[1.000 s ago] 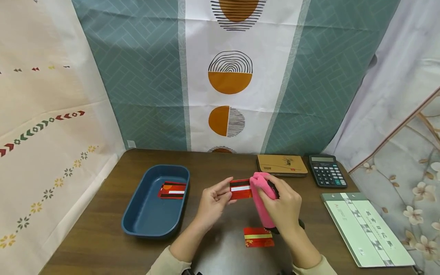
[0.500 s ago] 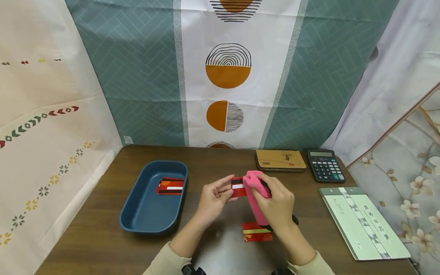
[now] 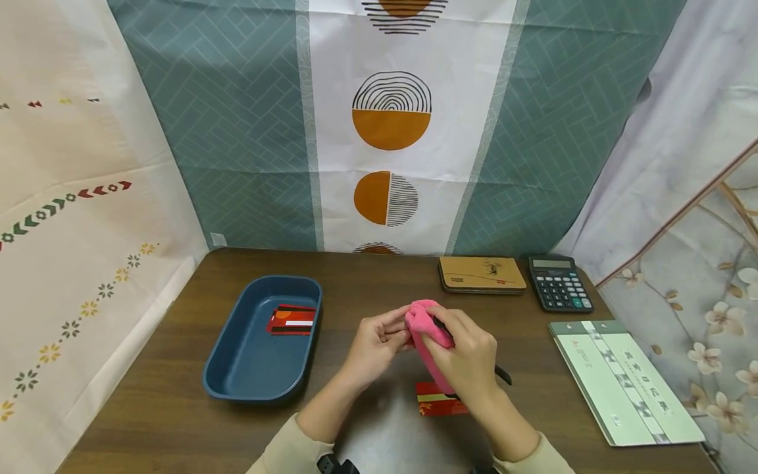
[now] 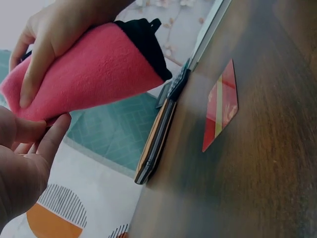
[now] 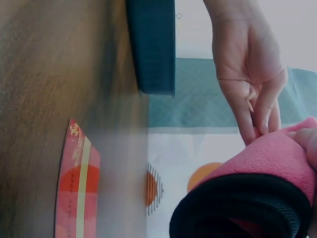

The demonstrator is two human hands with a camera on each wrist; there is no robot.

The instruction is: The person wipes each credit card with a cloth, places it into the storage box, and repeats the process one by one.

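Note:
My left hand (image 3: 373, 347) pinches the end of a red bank card, which the cloth and fingers almost wholly cover. Folded over that card is a pink cloth (image 3: 425, 339) with black edging, gripped by my right hand (image 3: 469, 355). In the left wrist view, the cloth (image 4: 94, 74) meets the left fingertips. The right wrist view shows its rolled black edge and the left hand (image 5: 250, 64) beyond. Below the cloth, another red card (image 3: 429, 403) with a yellow stripe lies flat on the table, partly covered in the head view.
A blue tray (image 3: 254, 388) at the left holds red cards (image 3: 291, 321) with dark and white stripes. At the back right lie tan notebooks (image 3: 482, 275) and a black calculator (image 3: 559, 283). A pale green notepad (image 3: 628, 388) sits at the right edge of the wooden table (image 3: 148, 395).
The right hand and cloth have moved left along the held card to the left fingers, covering its striped face. The head view has shifted slightly.

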